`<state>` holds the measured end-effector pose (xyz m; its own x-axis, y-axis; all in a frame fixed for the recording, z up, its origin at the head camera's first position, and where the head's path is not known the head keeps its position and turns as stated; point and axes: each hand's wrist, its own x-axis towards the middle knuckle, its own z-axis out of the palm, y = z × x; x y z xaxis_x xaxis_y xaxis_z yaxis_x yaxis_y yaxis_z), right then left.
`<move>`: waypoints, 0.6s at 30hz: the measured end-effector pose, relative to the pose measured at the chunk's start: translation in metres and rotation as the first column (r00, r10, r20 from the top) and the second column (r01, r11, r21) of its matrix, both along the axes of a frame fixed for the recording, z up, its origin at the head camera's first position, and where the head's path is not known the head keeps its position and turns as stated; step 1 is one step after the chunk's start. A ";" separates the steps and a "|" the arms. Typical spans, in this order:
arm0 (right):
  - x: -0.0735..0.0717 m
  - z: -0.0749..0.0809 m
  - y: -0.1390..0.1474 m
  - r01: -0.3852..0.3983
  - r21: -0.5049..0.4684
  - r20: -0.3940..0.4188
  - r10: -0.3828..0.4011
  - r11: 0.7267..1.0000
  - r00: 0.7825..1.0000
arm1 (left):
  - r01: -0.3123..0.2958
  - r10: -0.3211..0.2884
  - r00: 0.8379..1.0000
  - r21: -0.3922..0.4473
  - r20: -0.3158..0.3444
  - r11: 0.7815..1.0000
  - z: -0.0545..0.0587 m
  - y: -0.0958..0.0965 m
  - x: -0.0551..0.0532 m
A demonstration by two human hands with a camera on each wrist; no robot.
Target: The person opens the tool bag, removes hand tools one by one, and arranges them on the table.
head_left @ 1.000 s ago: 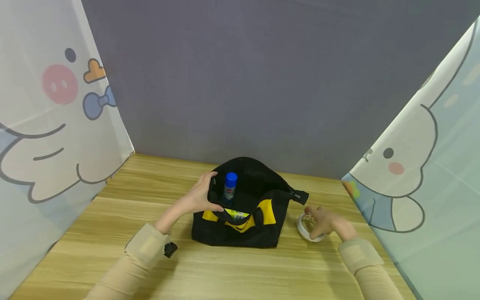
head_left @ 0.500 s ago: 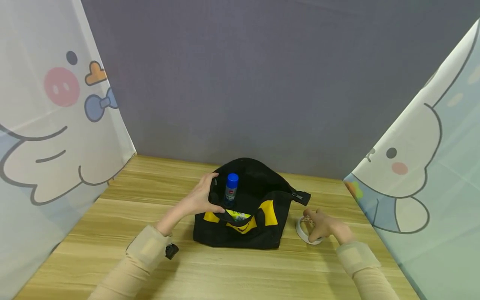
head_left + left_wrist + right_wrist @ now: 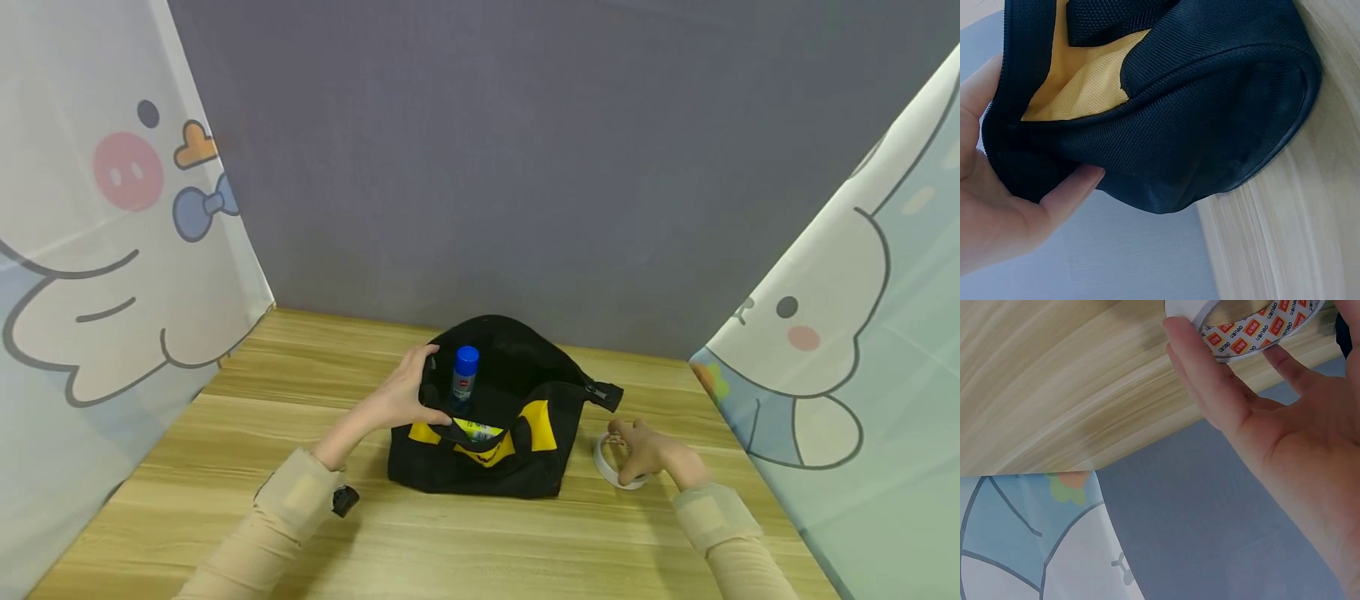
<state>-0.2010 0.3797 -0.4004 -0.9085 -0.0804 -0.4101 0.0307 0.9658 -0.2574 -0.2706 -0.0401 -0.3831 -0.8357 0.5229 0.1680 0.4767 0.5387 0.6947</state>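
Note:
A black bag with yellow patches stands on the wooden table with its mouth spread wide. My left hand grips the left side of its rim, the thumb on the front edge and the fingers at the back. In the left wrist view, the bag's dark end panel sags below the thumb. Inside the bag are a blue-capped spray can and a yellow-green packet. Right of the bag, my right hand holds a roll of white tape between thumb and fingers. Its printed core shows in the right wrist view.
A small black object lies by the left forearm. The bag's zipper end sticks out to the right, near the right hand. A grey backdrop rises behind the table, with cartoon-printed sheets on both sides.
The right hand has shifted slightly left toward the bag, its fingers settling round the tape roll. The left hand keeps its hold on the rim. The head view has moved a little.

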 end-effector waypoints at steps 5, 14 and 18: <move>0.001 0.000 0.000 -0.008 0.007 0.003 0.008 1.000 1.000 | -0.003 0.003 1.000 -0.002 -0.003 1.000 -0.001 0.001 -0.001; 0.000 0.001 0.003 -0.028 -0.010 -0.004 0.028 1.000 1.000 | -0.004 0.004 1.000 0.000 0.006 1.000 -0.001 0.001 -0.001; 0.001 0.006 0.007 -0.037 -0.032 -0.029 0.036 0.999 0.999 | -0.004 0.004 1.000 0.000 0.004 1.000 -0.001 0.000 -0.001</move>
<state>-0.2004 0.3867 -0.3943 -0.9157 -0.1271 -0.3812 -0.0124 0.9571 -0.2893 -0.2713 -0.0397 -0.3843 -0.8387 0.5192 0.1642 0.4712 0.5409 0.6967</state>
